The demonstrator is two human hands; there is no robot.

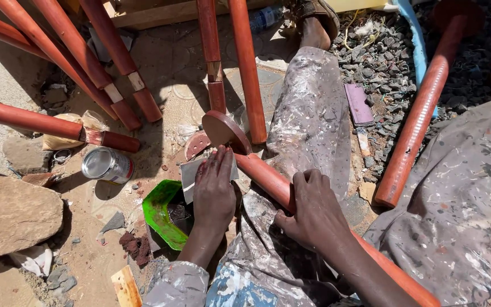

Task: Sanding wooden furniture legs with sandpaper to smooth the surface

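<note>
Bracing the red-brown wooden leg (268, 181) across my lap w/ right hand (313, 210) wrapped shut round it, so left hand (214, 193), flat, presses sandpaper sheet (191, 176) near its disc end.

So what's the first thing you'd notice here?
Probably all the red-brown poles, fanned across the top and sides. In the middle, the right hand grips one pole lying across paint-spattered trousers, while the left hand presses a paper by its round end. Left of that sit a bright green tray and a silver tin.
</note>
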